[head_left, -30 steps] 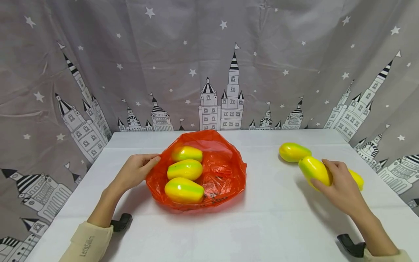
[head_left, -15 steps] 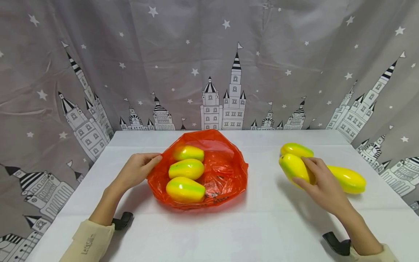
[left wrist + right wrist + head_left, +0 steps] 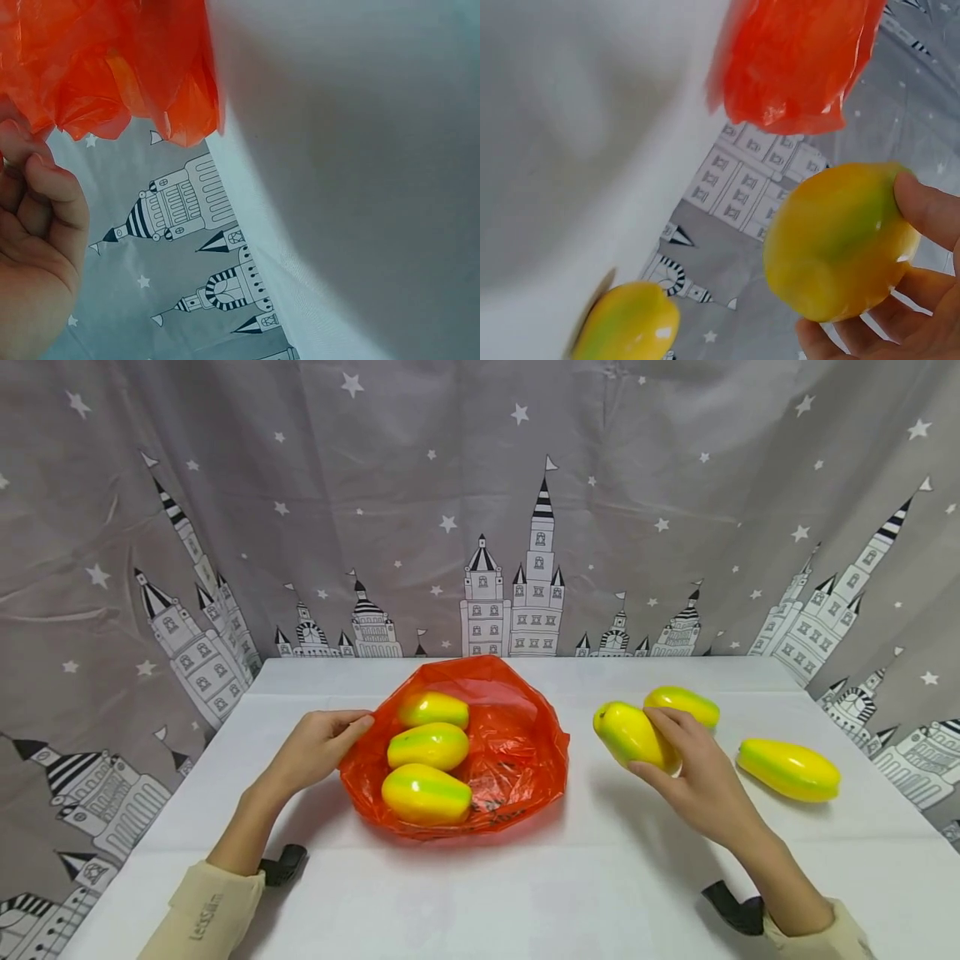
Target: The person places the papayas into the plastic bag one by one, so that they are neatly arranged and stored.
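Note:
A red plastic bag (image 3: 517,768) lies with its mouth spread wide, and three shiny yellow-green papayas (image 3: 427,795) sit in its left half. At its left rim my left hand (image 3: 315,747) pinches the plastic between thumb and fingers. My right hand (image 3: 693,777) grips another papaya (image 3: 633,732) from its right side, thumb in front and fingers behind. That papaya is over the table, right of the bag, its shadow below. In the right wrist view the held papaya (image 3: 840,240) shows its rounded end, with the bag (image 3: 799,64) beyond it.
Two more papayas lie on the white table (image 3: 570,893): one at the back (image 3: 684,706), partly behind the held one, and one farther right (image 3: 789,769). A grey curtain (image 3: 480,468) printed with castles and stars stands along the table's back edge and sides.
My right hand has carried the papaya left toward the bag, leaving the rightmost papaya in full view. My left hand keeps its pinch on the bag's rim, and the bag stays put.

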`<state>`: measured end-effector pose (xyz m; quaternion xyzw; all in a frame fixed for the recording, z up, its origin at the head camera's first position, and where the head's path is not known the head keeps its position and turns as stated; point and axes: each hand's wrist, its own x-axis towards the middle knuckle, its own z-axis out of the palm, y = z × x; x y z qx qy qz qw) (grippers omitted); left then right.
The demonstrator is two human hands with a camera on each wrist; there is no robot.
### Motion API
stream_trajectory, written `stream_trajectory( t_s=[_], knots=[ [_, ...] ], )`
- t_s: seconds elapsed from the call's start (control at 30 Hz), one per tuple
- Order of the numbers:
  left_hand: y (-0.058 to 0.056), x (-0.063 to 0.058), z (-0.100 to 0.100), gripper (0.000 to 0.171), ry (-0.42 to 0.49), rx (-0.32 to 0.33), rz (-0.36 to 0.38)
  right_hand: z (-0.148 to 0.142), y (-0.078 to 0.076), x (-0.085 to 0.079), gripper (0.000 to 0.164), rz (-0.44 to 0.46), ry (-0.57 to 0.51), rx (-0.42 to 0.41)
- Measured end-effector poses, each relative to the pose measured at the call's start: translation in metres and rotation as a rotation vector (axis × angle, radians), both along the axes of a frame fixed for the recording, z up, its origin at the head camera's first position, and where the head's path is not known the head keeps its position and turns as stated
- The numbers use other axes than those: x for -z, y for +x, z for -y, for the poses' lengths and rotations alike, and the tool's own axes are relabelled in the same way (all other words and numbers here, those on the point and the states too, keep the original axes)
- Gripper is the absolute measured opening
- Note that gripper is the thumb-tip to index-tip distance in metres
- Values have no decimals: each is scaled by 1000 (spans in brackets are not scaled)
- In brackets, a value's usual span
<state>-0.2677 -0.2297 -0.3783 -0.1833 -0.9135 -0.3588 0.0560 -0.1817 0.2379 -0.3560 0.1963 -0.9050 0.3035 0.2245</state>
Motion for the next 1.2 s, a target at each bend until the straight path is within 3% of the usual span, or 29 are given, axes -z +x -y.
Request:
stream_trajectory(
  t_s=[0.63, 1.2],
  knots=[
    [0, 0, 0, 44, 5, -9, 15, 44, -13, -12, 65, 66, 19, -82],
    [-1, 3, -2, 43, 6, 4, -10, 83, -25, -15, 62, 63, 27, -184]
  ],
)
